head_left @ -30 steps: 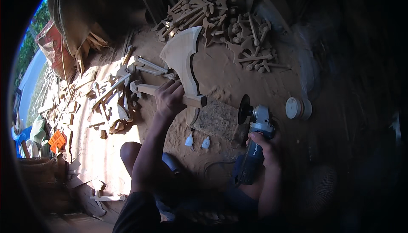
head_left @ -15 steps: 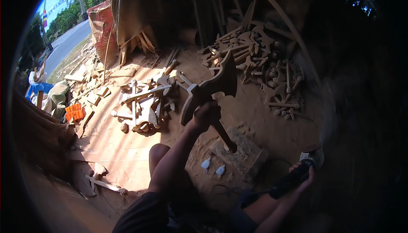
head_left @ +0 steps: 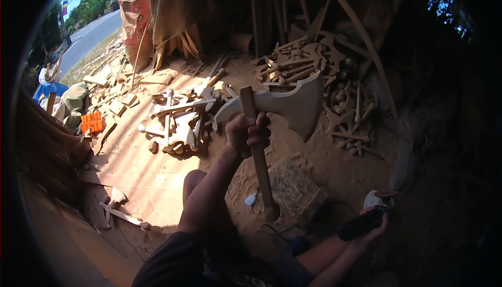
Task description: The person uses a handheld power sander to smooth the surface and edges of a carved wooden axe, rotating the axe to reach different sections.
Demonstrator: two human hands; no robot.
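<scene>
The person's left hand [head_left: 248, 135] is clamped round the handle of a pale, axe-shaped wooden piece [head_left: 295, 106], fingers curled closed just below its head. The piece is raised in front of the person, near the middle of the view: its broad, flared blade points right, its narrower, curved end points left, and the handle slants down to a rounded knob. The knob overlaps the left edge of a rough, grey-brown wooden block [head_left: 298, 187] on the sandy ground; from this angle I cannot tell whether the two touch.

At the lower right, in shade, the right hand [head_left: 383, 225] is closed on the dark body of a handheld angle grinder [head_left: 361, 224], whose reddish-brown round disc [head_left: 386, 194] faces upward, well apart from the wooden piece.

A small white flat object [head_left: 250, 199] lies just left of the block, and a thin black cord [head_left: 282, 231] curls below it. Beyond the left hand, a sunlit heap of pale wooden parts [head_left: 180, 114] lies on the left and a shaded heap of brown wooden parts [head_left: 306, 59] on the right.
</scene>
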